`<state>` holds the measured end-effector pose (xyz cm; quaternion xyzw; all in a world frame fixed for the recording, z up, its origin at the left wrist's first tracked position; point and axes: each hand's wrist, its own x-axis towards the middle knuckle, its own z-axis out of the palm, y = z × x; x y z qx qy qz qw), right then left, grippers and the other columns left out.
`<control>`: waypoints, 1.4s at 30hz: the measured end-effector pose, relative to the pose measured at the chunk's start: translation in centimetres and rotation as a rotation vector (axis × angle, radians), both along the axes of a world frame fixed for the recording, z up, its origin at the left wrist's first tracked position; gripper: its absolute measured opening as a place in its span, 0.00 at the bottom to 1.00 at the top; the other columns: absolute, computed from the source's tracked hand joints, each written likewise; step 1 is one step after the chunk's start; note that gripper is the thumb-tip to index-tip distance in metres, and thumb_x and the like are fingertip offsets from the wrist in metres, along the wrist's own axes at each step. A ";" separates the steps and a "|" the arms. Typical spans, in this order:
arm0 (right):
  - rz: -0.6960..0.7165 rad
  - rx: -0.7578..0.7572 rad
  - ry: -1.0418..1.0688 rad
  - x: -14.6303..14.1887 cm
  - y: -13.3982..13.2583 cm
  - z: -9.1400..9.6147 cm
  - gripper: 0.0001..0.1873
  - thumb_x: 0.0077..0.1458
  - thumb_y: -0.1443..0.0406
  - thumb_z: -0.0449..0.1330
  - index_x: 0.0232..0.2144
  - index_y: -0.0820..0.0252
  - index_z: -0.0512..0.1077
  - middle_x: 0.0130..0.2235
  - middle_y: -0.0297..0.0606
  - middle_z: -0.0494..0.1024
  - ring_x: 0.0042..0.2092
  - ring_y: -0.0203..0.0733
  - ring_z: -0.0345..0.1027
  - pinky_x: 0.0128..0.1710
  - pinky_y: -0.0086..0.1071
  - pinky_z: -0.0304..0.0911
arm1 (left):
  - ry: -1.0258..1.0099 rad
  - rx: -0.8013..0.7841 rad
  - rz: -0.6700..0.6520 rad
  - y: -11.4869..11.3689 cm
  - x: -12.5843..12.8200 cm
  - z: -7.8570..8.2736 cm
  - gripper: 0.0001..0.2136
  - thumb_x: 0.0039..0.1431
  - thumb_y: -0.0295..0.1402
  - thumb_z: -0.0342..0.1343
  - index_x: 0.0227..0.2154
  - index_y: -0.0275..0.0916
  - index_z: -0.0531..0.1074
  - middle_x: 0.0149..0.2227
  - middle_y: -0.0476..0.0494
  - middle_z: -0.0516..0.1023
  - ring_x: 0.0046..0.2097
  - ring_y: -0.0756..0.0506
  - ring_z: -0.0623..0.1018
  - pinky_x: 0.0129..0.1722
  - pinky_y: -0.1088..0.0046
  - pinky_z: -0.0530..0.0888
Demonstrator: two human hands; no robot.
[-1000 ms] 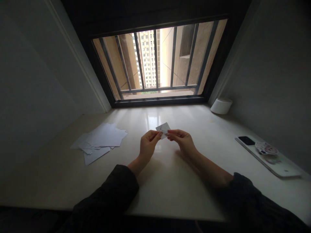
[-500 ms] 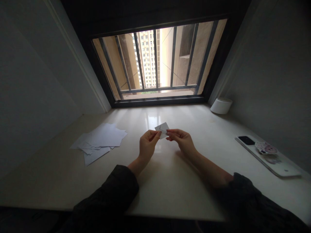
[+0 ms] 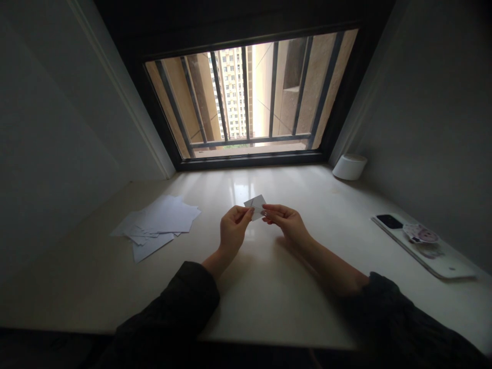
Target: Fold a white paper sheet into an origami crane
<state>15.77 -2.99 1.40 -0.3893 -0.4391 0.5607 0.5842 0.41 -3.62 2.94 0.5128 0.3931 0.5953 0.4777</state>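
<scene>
A small folded piece of white paper (image 3: 255, 203) is held up above the counter, tilted, with crease or flap lines on its face. My left hand (image 3: 233, 226) pinches its lower left edge between thumb and fingers. On the opposite side, my right hand (image 3: 286, 219) grips the right edge with thumb and fingertips. Both hands are closed, and the fingertips hide part of the paper's sides. To the left of my left hand lies a loose pile of white paper sheets (image 3: 165, 215), overlapping at odd angles.
A phone (image 3: 434, 256) with a round cartoon grip (image 3: 421, 233) lies at the right. By the window's right corner stands a white cylindrical object (image 3: 349, 167). The pale counter (image 3: 265, 302) ends at a front edge; a barred window (image 3: 249, 102) closes the back.
The flap or crease on the small paper looks flatter now than before. Both hands keep nearly the same place and grip.
</scene>
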 end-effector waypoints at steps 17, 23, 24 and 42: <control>-0.067 0.009 -0.093 0.0 -0.3 0.6 0.18 0.35 0.58 0.70 0.32 0.58 0.78 0.25 0.39 0.79 0.30 0.43 0.73 0.32 0.36 0.63 | -0.064 -0.121 -0.045 0.4 -0.1 -0.3 0.12 0.43 0.37 0.65 0.24 0.34 0.71 0.29 0.46 0.78 0.32 0.49 0.77 0.38 0.68 0.74; -0.073 -0.013 -0.052 0.2 -0.1 0.3 0.18 0.34 0.59 0.70 0.32 0.58 0.78 0.24 0.38 0.79 0.29 0.41 0.72 0.31 0.34 0.62 | -0.104 -0.155 -0.067 0.4 -0.1 -0.2 0.12 0.42 0.36 0.66 0.22 0.34 0.69 0.27 0.47 0.78 0.32 0.49 0.77 0.41 0.65 0.74; -0.073 -0.015 -0.055 0.2 -0.1 0.3 0.18 0.34 0.59 0.70 0.32 0.58 0.78 0.24 0.38 0.79 0.29 0.41 0.72 0.31 0.34 0.62 | -0.105 -0.159 -0.069 0.4 -0.1 -0.2 0.12 0.42 0.36 0.66 0.22 0.34 0.69 0.27 0.47 0.78 0.32 0.49 0.77 0.42 0.64 0.74; -0.090 -0.024 -0.096 0.3 -0.1 0.3 0.19 0.35 0.57 0.70 0.33 0.59 0.78 0.25 0.39 0.79 0.29 0.42 0.72 0.30 0.34 0.63 | -0.150 -0.217 -0.114 0.3 -0.2 0.0 0.19 0.41 0.34 0.66 0.31 0.38 0.61 0.28 0.47 0.79 0.33 0.46 0.79 0.43 0.61 0.74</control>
